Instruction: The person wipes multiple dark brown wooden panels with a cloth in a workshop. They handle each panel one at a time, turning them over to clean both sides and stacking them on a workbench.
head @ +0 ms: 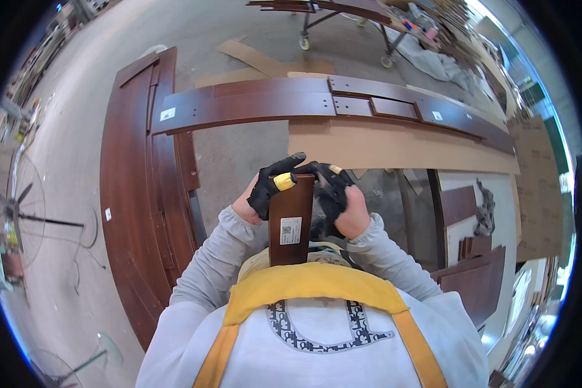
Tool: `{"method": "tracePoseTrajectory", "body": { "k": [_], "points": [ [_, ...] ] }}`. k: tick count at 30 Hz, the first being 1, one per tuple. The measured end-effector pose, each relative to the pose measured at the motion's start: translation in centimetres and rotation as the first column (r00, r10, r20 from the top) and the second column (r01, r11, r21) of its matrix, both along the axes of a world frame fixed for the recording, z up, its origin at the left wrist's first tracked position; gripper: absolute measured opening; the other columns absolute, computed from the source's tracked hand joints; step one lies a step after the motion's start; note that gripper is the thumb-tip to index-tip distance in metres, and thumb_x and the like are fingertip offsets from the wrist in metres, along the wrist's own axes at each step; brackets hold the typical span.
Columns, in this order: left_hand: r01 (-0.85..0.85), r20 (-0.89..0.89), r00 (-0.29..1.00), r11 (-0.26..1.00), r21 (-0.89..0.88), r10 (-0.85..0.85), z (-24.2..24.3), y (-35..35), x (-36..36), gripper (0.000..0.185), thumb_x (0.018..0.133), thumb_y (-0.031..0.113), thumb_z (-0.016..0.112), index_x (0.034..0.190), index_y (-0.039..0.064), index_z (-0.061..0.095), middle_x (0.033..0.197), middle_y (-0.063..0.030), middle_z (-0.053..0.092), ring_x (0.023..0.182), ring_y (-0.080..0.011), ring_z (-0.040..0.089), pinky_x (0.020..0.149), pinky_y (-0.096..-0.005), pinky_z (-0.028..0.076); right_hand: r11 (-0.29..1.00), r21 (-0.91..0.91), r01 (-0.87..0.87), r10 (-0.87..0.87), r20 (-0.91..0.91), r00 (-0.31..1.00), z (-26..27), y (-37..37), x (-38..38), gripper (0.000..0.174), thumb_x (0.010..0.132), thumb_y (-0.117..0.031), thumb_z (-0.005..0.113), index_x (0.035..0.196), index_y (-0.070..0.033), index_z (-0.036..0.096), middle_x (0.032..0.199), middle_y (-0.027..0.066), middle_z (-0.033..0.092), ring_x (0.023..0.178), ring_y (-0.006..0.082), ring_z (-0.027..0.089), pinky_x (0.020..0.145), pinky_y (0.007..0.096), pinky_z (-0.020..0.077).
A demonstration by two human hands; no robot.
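A short dark-brown wood board (291,208) with a white printed label stands close to my chest. My left hand (275,186), in a black glove with yellow tape on a finger, grips its upper left edge. At its top right corner is my right hand (332,189), also gloved in black, with fingers bent beside the edge; whether these fingers press on the board cannot be told. Beyond my hands lie long brown wood panels (252,104) with small drilled holes and labels, end to end above cardboard (393,145).
Large brown panels (131,194) are stacked on the left. A white-topped surface (499,203) on the right bears smaller brown boards (475,281) and a crumpled grey cloth (485,208). A wheeled rack (344,14) stands at the far side, and a fan (14,208) at the far left.
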State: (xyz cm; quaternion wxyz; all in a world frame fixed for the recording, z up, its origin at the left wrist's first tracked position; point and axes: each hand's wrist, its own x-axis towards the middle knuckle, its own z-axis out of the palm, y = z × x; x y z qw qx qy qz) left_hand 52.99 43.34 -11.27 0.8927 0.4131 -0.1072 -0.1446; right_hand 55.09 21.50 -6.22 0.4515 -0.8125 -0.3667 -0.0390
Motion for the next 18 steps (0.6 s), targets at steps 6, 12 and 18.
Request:
{"method": "tracePoseTrajectory", "body": {
  "k": [6, 12, 18],
  "points": [
    [0.096, -0.178, 0.977, 0.986, -0.134, -0.119, 0.1, -1.9, -0.1, 0.053, 0.093, 0.021, 0.060, 0.140, 0.005, 0.042, 0.127, -0.0085, 0.059, 0.111, -0.0181, 0.060, 0.095, -0.0318, 0.049, 0.984, -0.153, 0.092, -0.103, -0.064, 0.993, 0.1, 0.2, 1.3, 0.044, 0.081, -0.006, 0.065, 0.125, -0.008, 0.060, 0.128, 0.0183, 0.057, 0.111, 0.0371, 0.058, 0.094, 0.0380, 0.0467],
    [0.050, -0.274, 0.956, 0.976, -0.212, -0.108, -1.5, -2.1, -0.4, 0.036, 0.096, 0.019, 0.054, 0.129, 0.006, 0.053, 0.121, -0.0062, 0.061, 0.106, -0.0169, 0.062, 0.093, -0.0301, 0.051, 0.982, -0.188, -0.027, 0.003, -0.129, 0.992, -0.6, 0.5, 2.6, 0.040, 0.081, -0.006, 0.061, 0.121, -0.011, 0.062, 0.125, 0.0169, 0.059, 0.106, 0.0372, 0.059, 0.090, 0.0405, 0.0485],
    [0.061, -0.267, 0.933, 0.837, -0.544, -0.241, -5.0, -2.2, -0.6, 0.046, 0.097, 0.035, 0.048, 0.133, 0.006, 0.048, 0.129, -0.0131, 0.056, 0.115, -0.0262, 0.057, 0.102, -0.0429, 0.044, 0.922, -0.388, -0.015, -0.120, -0.321, 0.939, -4.3, 0.8, 4.2, 0.030, 0.088, -0.014, 0.062, 0.117, -0.005, 0.063, 0.114, 0.0180, 0.064, 0.108, 0.0340, 0.060, 0.094, 0.0376, 0.0460]
  ]
}}
